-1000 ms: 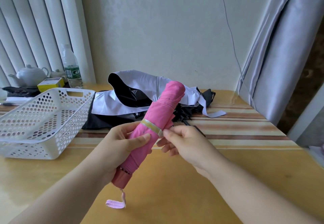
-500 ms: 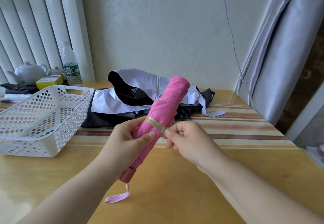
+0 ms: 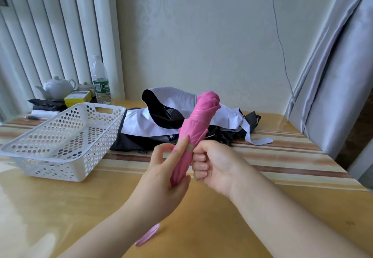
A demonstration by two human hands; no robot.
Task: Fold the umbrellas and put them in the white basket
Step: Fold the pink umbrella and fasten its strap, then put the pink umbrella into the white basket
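While both hands grip it, pink umbrella [image 3: 196, 128] is rolled, strapped.

bare table [image 3: 60, 207] lies before the open-topped white basket [image 3: 60, 136]; black-and-white umbrella [image 3: 171, 120] crowds its right

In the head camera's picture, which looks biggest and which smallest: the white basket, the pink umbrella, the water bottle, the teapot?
1. white basket, clearly the largest.
2. pink umbrella, though it is held nearer the camera, which flatters it.
3 and 4. water bottle and teapot cover similar areas far back; too close to rank.
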